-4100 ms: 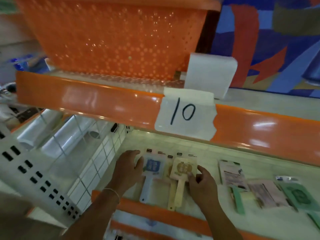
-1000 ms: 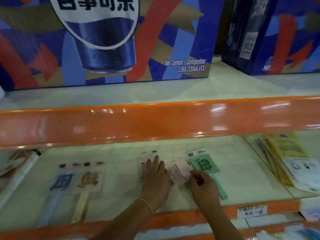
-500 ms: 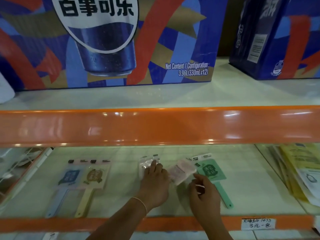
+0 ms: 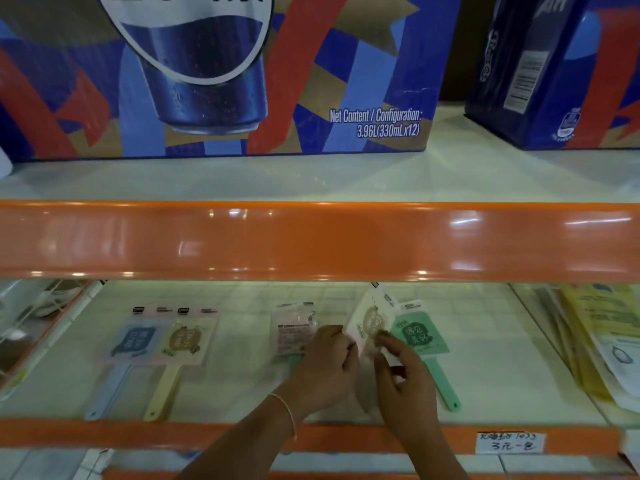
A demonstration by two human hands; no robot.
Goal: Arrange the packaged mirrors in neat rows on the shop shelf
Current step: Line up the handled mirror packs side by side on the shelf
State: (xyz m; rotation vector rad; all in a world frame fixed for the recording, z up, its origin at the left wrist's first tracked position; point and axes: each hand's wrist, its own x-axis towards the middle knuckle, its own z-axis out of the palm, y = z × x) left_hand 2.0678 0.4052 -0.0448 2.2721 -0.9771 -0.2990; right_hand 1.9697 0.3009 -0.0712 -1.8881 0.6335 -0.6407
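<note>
On the lower shelf lie packaged hand mirrors. A blue one and a cream one lie side by side at the left. A pink packaged mirror lies face down in the middle, and a green mirror lies right of centre. Between them a pink-backed packaged mirror is tilted up off the shelf. My left hand and my right hand both pinch its lower edge.
The orange lip of the upper shelf hangs just above the hands. Large blue drink cartons stand on that upper shelf. Yellow and white packets are stacked at the right of the lower shelf. A handwritten price tag sticks on the front rail.
The middle pink packaged mirror, lying flat half a second ago, is now lifted and tilted upright between both hands. My left hand has moved right off the face-down pink packet.
</note>
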